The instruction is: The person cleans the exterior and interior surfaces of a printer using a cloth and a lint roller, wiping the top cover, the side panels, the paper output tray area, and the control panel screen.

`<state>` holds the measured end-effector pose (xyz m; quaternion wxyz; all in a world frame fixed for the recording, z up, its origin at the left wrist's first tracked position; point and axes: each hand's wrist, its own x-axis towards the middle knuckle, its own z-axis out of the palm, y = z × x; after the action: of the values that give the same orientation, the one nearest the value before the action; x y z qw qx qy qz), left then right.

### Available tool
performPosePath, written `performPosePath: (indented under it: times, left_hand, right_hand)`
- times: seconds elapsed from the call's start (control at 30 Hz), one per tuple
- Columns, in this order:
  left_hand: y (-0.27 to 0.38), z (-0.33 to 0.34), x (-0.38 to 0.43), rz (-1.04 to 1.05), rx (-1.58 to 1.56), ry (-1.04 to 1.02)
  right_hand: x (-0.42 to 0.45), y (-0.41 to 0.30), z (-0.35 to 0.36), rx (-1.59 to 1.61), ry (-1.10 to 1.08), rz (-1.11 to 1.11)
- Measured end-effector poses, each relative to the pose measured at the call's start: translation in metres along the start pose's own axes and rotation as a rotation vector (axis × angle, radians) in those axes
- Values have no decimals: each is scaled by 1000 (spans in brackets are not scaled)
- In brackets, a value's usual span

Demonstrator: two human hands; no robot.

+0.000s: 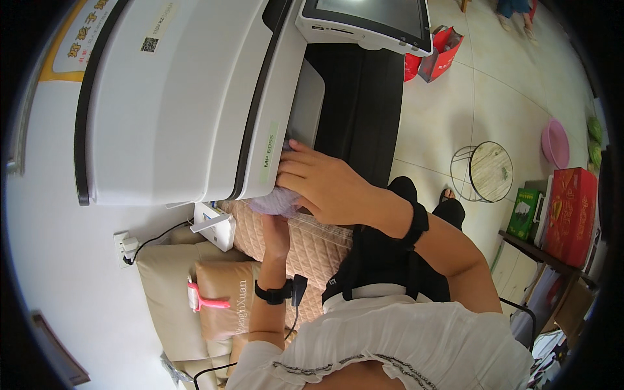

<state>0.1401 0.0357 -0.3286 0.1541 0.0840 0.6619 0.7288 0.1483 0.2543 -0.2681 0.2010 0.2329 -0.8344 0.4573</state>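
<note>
A light purple fuzzy cloth (275,201) is bunched at the lower front corner of a large white multifunction copier (165,112). Over the cloth lies my right hand (324,183), its fingers curled on it against the copier's edge and its thumb below. My left hand (276,234) meets the same cloth from underneath; its fingers are hidden behind the cloth, so their grip does not show. Above them is the copier's dark recessed area (356,102), with a grey tray (307,107) beside it. Both wrists wear black bands.
The copier's screen panel (370,22) juts out at the top. A sofa with a quilted cover (312,243) lies below, holding a white router (217,226) and a pink-handled lint roller (207,298). Rightward are a round stool (491,171), a pink basin (555,144) and a red box (570,217).
</note>
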Motion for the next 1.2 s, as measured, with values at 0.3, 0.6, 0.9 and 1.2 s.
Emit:
performPosePath:
  times: [0.3,0.6,0.9,1.2]
  left_hand:
    - [10,-3,-9,-180,128,-493]
    - [15,11,2,-141,80,-485]
    - [11,-1,2,-49,104,-257]
    - [-15,-10,13,126,187,131]
  right_hand:
    - [-44,7,-54,199,-101,-8]
    - [-101,36,-35,1914,552,823]
    - [-99,83,-73,1095,428,523]
    - [-23,102,-7,-396,138,332]
